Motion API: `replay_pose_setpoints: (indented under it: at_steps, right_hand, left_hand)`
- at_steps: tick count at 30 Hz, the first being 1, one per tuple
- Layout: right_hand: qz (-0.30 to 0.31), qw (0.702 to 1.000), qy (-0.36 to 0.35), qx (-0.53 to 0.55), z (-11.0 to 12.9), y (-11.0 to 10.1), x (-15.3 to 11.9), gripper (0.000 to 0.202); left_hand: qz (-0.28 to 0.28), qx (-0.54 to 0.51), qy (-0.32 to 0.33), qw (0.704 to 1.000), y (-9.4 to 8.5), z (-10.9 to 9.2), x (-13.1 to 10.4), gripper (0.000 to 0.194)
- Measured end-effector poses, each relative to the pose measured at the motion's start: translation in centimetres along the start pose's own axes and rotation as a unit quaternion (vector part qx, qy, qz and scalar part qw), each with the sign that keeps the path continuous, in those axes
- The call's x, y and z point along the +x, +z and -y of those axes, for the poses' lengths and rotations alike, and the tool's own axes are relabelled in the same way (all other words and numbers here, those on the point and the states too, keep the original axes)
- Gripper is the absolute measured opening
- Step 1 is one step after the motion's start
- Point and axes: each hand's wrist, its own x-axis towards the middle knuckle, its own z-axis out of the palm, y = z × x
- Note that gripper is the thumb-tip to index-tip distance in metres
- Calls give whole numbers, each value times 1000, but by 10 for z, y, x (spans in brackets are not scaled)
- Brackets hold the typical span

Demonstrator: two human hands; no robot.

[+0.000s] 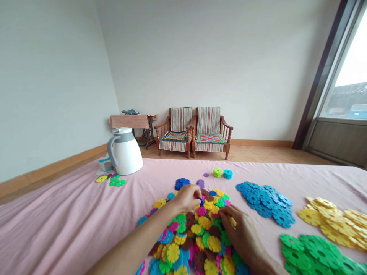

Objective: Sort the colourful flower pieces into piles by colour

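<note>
A mixed heap of plastic snowflake discs point(197, 233) in several colours lies on the pink cloth in front of me. Over its far part is my left hand point(186, 198), fingers pinched at a dark blue snowflake disc point(201, 201). My right hand point(242, 225) rests at the heap's right side with its fingers curled. A yellow snowflake disc point(233, 222) shows between its thumb and fingers. Just beyond my left hand is a small dark blue pile point(182, 183), and a few purple discs point(200, 183) lie beside it.
Sorted blue point(263, 202), yellow point(335, 219) and green point(318, 254) disc piles lie at right. Short lime point(217, 173) and light blue point(228, 174) stacks stand farther back. A white jug point(127, 152) stands at left beside loose discs point(117, 181). Two chairs point(208, 130) are beyond.
</note>
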Motion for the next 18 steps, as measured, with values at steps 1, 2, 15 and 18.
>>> replay_pose_setpoints:
  at_steps: [1, 2, 15, 18]
  right_hand:
    - [0, 1000, 0, 2, 0, 0, 0, 27]
    - [0, 1000, 0, 3, 0, 0, 0, 27]
    - [0, 1000, 0, -3, 5, -4, -1, 29]
    - [-6, 1000, -3, -9, 5, -4, -1, 28]
  left_hand:
    - [4, -13, -1, 1000, -1, 0, -1, 11]
    - [6, -26, -3, 1000, -2, 2, -2, 10]
    - [-167, -60, -162, 971, -22, 54, 17, 17]
    - [-127, -70, -126, 981, -27, 45, 7, 18]
